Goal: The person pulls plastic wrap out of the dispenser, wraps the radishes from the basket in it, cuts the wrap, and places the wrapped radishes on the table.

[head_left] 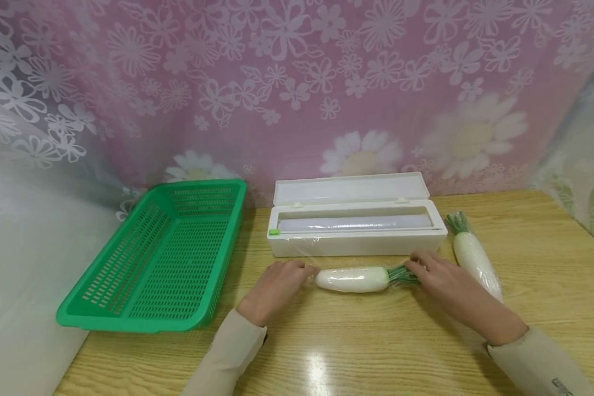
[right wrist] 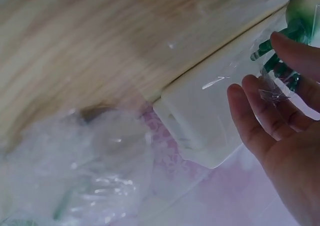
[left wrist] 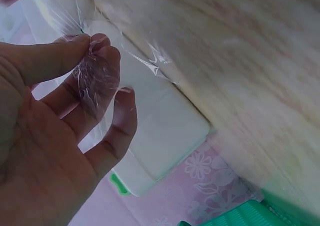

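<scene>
A white radish (head_left: 352,279) wrapped in clear cling film lies on its side, its cut green stems (head_left: 402,274) pointing right. At its tip, my left hand (head_left: 283,286) pinches a bunched end of the cling film (left wrist: 95,83) between thumb and fingers. Over the stems, my right hand (head_left: 445,283) holds the film around them with thumb and fingers; in the right wrist view a crumpled bit of film (right wrist: 272,93) lies against the fingers. Just behind stands a white cling film box (head_left: 358,243), lid raised, with a film roll (head_left: 353,223) inside.
To the left sits a green perforated basket (head_left: 234,242). A second white radish (head_left: 475,258), in shiny film, lies by my right forearm. Flowered curtains (head_left: 297,99) hang behind the wooden table (head_left: 356,352). A green slider (head_left: 274,231) sits at the box's left end.
</scene>
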Demonstrator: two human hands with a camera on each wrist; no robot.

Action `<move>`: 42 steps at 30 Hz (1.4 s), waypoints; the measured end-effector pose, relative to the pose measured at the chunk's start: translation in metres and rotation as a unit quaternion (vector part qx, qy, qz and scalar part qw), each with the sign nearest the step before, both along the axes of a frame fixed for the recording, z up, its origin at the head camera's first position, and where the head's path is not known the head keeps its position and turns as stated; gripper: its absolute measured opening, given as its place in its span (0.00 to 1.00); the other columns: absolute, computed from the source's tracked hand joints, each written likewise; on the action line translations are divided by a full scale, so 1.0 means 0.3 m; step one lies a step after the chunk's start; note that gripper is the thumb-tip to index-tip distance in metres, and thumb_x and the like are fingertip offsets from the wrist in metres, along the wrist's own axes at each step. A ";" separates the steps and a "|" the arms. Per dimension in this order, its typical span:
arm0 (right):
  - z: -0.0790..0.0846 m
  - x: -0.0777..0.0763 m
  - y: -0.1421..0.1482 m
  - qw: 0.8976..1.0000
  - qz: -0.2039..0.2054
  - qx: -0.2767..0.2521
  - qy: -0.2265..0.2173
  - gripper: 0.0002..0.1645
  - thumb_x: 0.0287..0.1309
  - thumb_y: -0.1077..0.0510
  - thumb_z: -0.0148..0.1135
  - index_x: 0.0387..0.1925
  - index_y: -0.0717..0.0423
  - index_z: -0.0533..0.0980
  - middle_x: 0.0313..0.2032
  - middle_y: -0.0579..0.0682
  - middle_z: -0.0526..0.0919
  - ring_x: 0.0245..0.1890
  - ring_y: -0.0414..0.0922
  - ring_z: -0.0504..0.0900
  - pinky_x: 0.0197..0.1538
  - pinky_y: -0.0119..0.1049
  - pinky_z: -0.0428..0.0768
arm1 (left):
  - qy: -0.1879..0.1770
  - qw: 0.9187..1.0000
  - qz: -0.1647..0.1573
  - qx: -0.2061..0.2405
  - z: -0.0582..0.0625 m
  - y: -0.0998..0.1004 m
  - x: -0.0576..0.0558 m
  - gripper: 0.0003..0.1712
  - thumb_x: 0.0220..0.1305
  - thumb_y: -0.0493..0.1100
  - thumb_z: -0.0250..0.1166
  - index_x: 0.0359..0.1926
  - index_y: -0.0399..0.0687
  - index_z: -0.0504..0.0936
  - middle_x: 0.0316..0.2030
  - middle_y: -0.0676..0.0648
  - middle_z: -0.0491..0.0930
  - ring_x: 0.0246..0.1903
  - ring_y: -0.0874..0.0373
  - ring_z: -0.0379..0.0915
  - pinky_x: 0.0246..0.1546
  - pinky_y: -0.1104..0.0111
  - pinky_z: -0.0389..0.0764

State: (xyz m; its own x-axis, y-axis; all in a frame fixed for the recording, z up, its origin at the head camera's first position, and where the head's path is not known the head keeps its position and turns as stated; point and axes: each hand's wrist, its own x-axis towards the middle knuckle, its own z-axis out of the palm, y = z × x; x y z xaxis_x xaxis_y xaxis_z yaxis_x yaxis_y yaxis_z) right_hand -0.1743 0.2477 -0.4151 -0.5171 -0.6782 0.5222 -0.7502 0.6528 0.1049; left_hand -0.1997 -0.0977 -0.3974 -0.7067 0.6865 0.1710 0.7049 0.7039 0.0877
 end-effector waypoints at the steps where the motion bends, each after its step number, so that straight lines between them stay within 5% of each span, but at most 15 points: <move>1: 0.000 -0.002 -0.003 1.000 0.000 0.000 0.003 0.39 0.78 0.51 0.19 0.43 0.70 0.77 0.41 0.61 0.77 0.36 0.54 0.81 0.33 0.45 0.82 | 0.004 1.000 -0.001 -0.002 0.000 0.001 -0.003 0.29 0.56 0.20 0.66 0.54 0.49 0.87 0.35 0.49 0.85 0.26 0.63 0.75 0.23 0.75 0.71; 11: 0.002 -0.022 0.000 1.000 -0.004 0.024 0.007 0.40 0.77 0.52 0.14 0.52 0.73 0.74 0.42 0.63 0.78 0.38 0.57 0.82 0.38 0.50 0.83 | 0.068 0.997 0.005 -0.030 0.000 0.022 -0.025 0.13 0.62 0.27 0.67 0.41 0.49 0.84 0.31 0.52 0.83 0.26 0.61 0.73 0.25 0.68 0.75; 17: 0.006 -0.042 0.007 1.000 0.003 0.021 0.008 0.39 0.78 0.51 0.14 0.50 0.69 0.73 0.40 0.60 0.78 0.36 0.56 0.82 0.35 0.49 0.82 | 0.067 0.997 0.024 -0.033 0.003 0.029 -0.029 0.12 0.64 0.27 0.66 0.41 0.49 0.82 0.33 0.52 0.85 0.26 0.59 0.73 0.26 0.66 0.74; 21: 0.008 -0.054 0.015 0.999 0.005 0.031 0.006 0.38 0.78 0.52 0.15 0.51 0.69 0.73 0.42 0.61 0.78 0.35 0.55 0.83 0.31 0.47 0.82 | 0.055 0.998 0.031 -0.028 0.000 0.029 -0.030 0.01 0.70 0.38 0.65 0.41 0.49 0.82 0.36 0.51 0.86 0.33 0.55 0.79 0.28 0.63 0.78; 23: 0.009 -0.058 0.020 0.999 0.005 0.037 -0.002 0.24 0.82 0.60 0.30 0.52 0.70 0.73 0.43 0.62 0.78 0.35 0.56 0.83 0.31 0.47 0.82 | 0.052 0.998 0.034 -0.025 -0.002 0.030 -0.030 0.07 0.70 0.46 0.66 0.39 0.49 0.80 0.35 0.51 0.85 0.34 0.55 0.80 0.29 0.63 0.78; 25: 0.011 -0.063 0.022 0.999 0.005 0.037 -0.013 0.11 0.74 0.70 0.50 0.53 0.70 0.73 0.45 0.63 0.79 0.37 0.57 0.83 0.32 0.48 0.83 | 0.063 0.997 0.036 -0.033 -0.005 0.033 -0.030 0.13 0.67 0.53 0.68 0.38 0.49 0.79 0.34 0.52 0.85 0.34 0.56 0.80 0.31 0.64 0.78; 28: 0.015 -0.069 0.023 0.999 0.004 0.034 -0.025 0.33 0.43 0.80 0.72 0.54 0.71 0.73 0.46 0.64 0.79 0.39 0.58 0.83 0.34 0.49 0.83 | 0.097 0.993 0.048 -0.050 -0.011 0.044 -0.032 0.17 0.64 0.57 0.70 0.37 0.50 0.79 0.32 0.52 0.84 0.34 0.55 0.81 0.32 0.62 0.78; 30: 0.017 -0.072 0.023 0.999 0.004 0.032 -0.027 0.37 0.37 0.80 0.74 0.54 0.71 0.74 0.46 0.64 0.79 0.39 0.59 0.83 0.34 0.49 0.83 | 0.122 0.989 0.061 -0.057 -0.017 0.058 -0.036 0.15 0.66 0.54 0.70 0.34 0.50 0.80 0.30 0.51 0.84 0.33 0.54 0.82 0.31 0.61 0.78; 37: 0.012 -0.080 0.018 0.999 -0.006 0.049 -0.014 0.31 0.41 0.77 0.72 0.52 0.66 0.76 0.44 0.61 0.78 0.35 0.55 0.82 0.30 0.49 0.81 | 0.211 0.970 0.101 -0.066 -0.041 0.107 -0.059 0.14 0.63 0.43 0.69 0.21 0.49 0.78 0.18 0.50 0.78 0.19 0.56 0.78 0.18 0.64 0.73; 42: 0.018 -0.072 0.019 0.998 -0.022 0.055 -0.008 0.32 0.41 0.76 0.73 0.52 0.63 0.77 0.41 0.59 0.80 0.30 0.53 0.81 0.27 0.47 0.79 | 0.184 0.975 0.106 -0.061 -0.034 0.106 -0.049 0.13 0.65 0.42 0.69 0.24 0.48 0.79 0.20 0.49 0.81 0.21 0.54 0.79 0.20 0.63 0.74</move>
